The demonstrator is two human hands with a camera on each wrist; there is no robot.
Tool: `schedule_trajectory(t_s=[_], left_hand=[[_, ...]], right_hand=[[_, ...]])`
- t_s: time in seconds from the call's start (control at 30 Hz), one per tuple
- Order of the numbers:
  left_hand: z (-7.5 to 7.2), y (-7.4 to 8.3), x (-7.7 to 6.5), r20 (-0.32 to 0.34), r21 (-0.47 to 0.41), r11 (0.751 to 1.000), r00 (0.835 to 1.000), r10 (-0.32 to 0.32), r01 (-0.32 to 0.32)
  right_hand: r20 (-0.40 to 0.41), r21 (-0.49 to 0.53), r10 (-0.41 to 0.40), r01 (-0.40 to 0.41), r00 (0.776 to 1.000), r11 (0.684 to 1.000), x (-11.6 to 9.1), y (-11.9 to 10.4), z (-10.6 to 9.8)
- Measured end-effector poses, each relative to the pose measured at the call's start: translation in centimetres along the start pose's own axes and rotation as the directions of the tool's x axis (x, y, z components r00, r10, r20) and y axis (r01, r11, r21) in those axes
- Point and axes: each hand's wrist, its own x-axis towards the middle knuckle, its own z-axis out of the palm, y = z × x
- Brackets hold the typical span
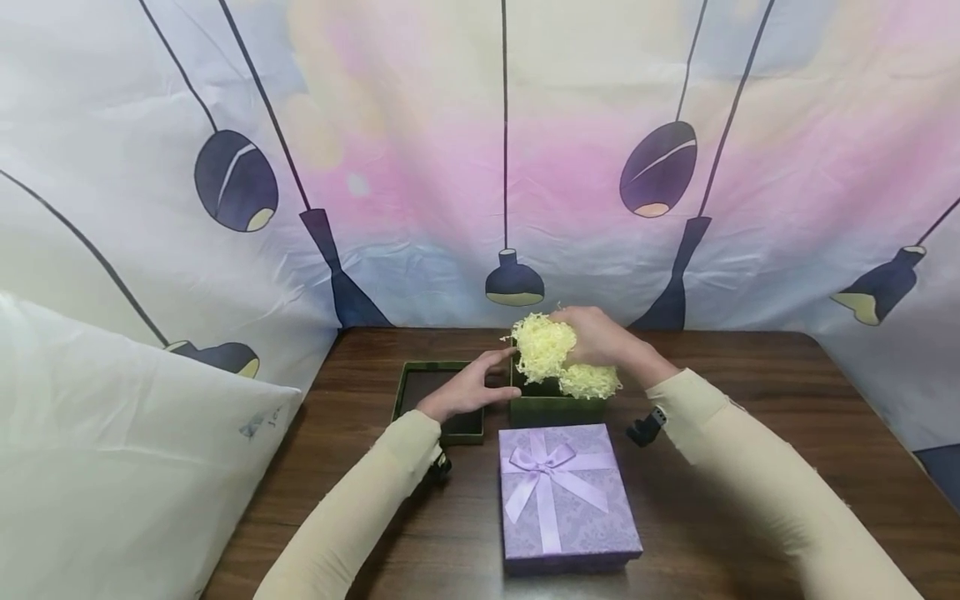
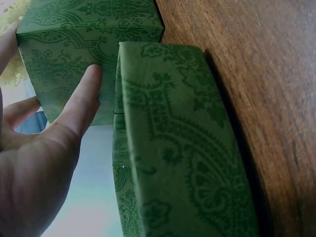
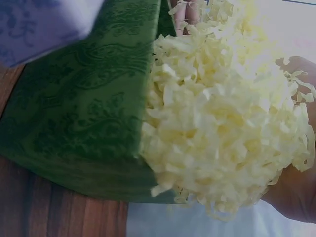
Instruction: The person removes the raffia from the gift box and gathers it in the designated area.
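Note:
Pale yellow shredded paper (image 1: 545, 346) bulges over the mouth of a green patterned box (image 1: 558, 410). My right hand (image 1: 596, 335) holds a clump of it above the box, and more of the shreds (image 3: 222, 113) hang over the rim in the right wrist view. Its fingers are largely hidden by the paper. At the box's left side is my left hand (image 1: 471, 388), thumb and fingers extended. In the left wrist view the thumb of my left hand (image 2: 42, 158) touches the green box's wall (image 2: 69, 64). Beside that hand lies the green lid (image 2: 182, 138), hollow side up.
A lilac gift box (image 1: 562, 500) with a ribbon bow stands in front of the green box, close to it. All rest on a brown wooden table (image 1: 720, 500). Printed cloth (image 1: 420, 167) hangs behind the table, and white cloth (image 1: 112, 467) covers the left side.

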Motion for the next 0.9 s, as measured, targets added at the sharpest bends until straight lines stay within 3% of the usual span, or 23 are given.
schedule_trajectory(t_s=[0.3, 0.9], left_hand=[[0.1, -0.1, -0.2, 0.008, 0.000, 1.000, 1.000, -0.030, 0.030], [0.2, 0.1, -0.2, 0.001, -0.015, 1.000, 1.000, 0.011, -0.011]], right_hand=[[-0.036, -0.009, 0.009, -0.009, 0.999, 1.000, -1.2, 1.0, -1.1], [-0.026, 0.010, 0.105, -0.105, 0.994, 0.994, -3.1, 3.1, -2.4]])
